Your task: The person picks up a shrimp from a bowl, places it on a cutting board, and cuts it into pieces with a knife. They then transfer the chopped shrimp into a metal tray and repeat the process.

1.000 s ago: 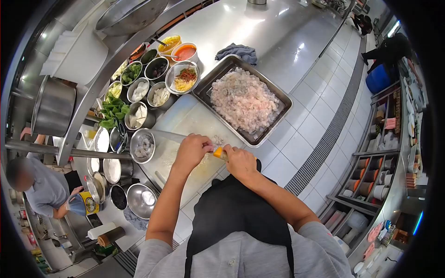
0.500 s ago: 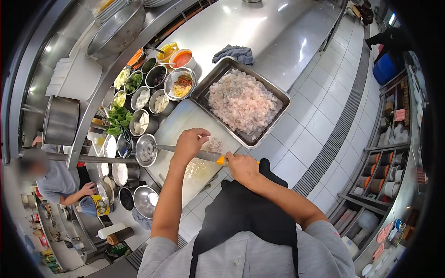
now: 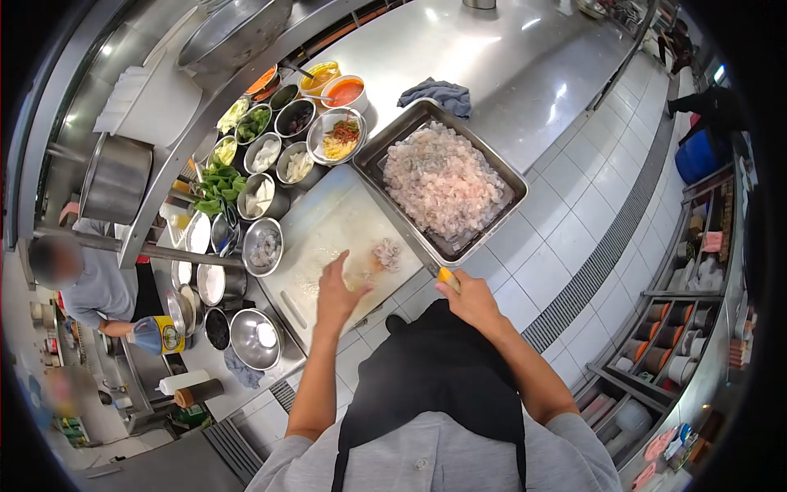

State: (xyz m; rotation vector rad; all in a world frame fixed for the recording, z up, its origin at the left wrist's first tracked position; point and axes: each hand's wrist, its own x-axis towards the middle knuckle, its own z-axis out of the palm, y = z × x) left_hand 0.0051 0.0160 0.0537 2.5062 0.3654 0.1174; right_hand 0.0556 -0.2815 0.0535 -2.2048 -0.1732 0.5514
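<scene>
One yellow-handled knife, gripped by the right hand's fingers beside the tray. Left hand: fingers open above the wet board, near raw pieces. Hazard: an inward blade swing could cut them.

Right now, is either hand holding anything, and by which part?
The right hand holds the knife by its yellow handle. The left hand holds nothing; its fingers are spread over the cutting board.
</scene>
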